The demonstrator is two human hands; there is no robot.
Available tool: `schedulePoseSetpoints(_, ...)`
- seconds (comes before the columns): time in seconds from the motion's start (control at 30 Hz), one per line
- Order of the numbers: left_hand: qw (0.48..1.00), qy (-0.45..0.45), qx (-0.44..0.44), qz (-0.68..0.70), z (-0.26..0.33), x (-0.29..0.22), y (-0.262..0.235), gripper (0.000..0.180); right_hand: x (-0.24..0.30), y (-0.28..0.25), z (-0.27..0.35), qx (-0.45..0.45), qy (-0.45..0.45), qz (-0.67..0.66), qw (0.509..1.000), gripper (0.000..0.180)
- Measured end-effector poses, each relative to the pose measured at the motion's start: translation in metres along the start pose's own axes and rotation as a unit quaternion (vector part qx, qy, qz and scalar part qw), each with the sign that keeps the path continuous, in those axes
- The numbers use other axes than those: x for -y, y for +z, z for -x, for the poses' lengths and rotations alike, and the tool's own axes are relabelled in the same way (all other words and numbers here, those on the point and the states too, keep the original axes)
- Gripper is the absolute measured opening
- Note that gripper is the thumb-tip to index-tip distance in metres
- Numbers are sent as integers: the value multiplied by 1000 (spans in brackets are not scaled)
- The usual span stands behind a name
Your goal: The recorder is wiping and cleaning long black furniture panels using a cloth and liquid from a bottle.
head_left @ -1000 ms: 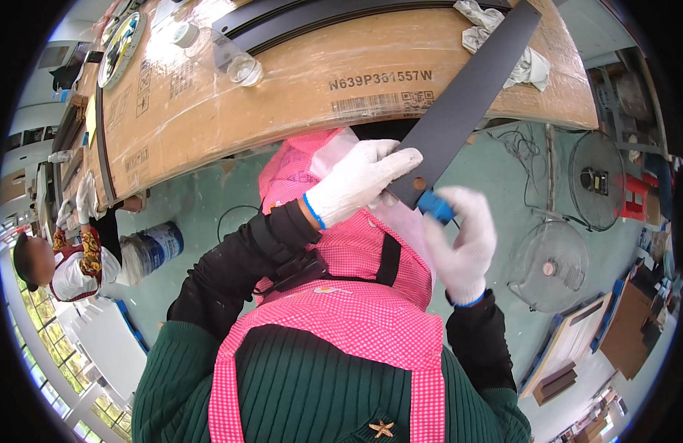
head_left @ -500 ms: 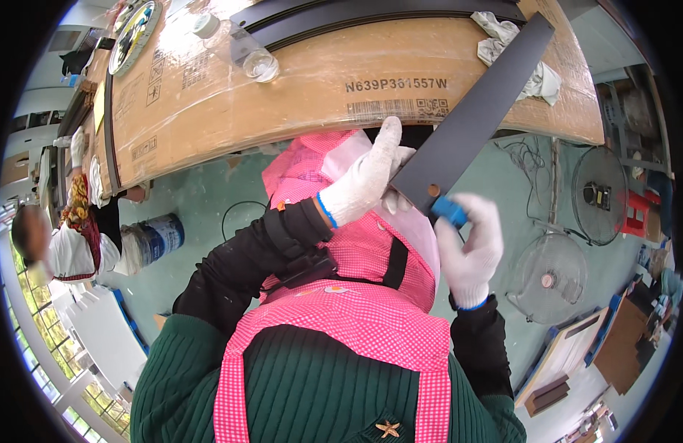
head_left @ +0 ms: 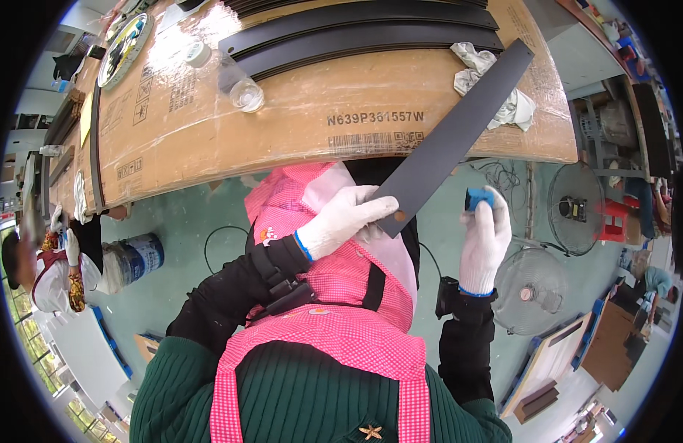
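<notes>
My left hand, in a white work glove, is closed on the near end of a long dark flat panel. A small round hole shows in the panel beside my fingertips. The panel slants up to the right, and its far part lies over a crumpled white cloth on the cardboard-covered table. Off to the right of the panel, my gloved right hand pinches a small blue block between thumb and fingers. The block and the panel are apart. What the block is made of, I cannot tell.
Wrapped cardboard covers the table. On it are a stack of dark panels, a clear bottle lying down and a round tray. A blue bucket and a person are at left; fans stand at right.
My right hand has moved the blue block away from the panel's edge, upward and to the right. My left hand's extended finger has come down onto the panel near the hole.
</notes>
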State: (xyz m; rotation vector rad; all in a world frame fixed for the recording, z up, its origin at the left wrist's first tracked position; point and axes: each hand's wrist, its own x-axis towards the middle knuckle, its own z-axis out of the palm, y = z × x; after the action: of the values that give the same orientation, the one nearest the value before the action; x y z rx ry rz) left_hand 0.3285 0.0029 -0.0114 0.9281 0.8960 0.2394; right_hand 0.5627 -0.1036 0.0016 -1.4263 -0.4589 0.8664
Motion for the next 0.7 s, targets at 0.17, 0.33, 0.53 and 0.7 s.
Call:
schedulePoseSetpoints(0.17,983,17,-32,-183,15,-23,8,32,18,32,-12,33,-145,132,980,35)
schedulePoseSetpoints(0.33,965,1,-71,-252,34,-48,12,31,28,62,-5,122,-298,272,907,38)
schedulePoseSetpoints(0.53,948,94,-66,-296,36,-34,2,31,34,85,19,216,-381,327,837,38)
schedulePoseSetpoints(0.7,953,48,-41,-298,50,-40,-2,31,27,82,-8,190,-367,322,852,37)
